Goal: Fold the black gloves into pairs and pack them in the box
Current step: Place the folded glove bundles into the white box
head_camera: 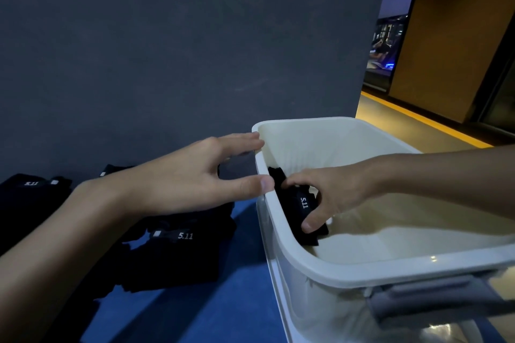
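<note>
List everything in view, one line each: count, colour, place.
storage box: one, white plastic, right of centre on the blue surface
latch handle: one, grey, on the box's near end
folded glove bundle: one, black with a 5.11 label, inside the box against its left wall
loose gloves: several, exact number unclear, black with 5.11 labels, piled on the surface left of the box
blue surface: one, blue, under the box and gloves
wall: one, dark grey, behind everything
floor strip: one, yellow, far right
panel: one, brown, upper right
left hand: one, fingers straight, at the box's left rim
right hand: one, inside the box, pinches the bundle
</note>
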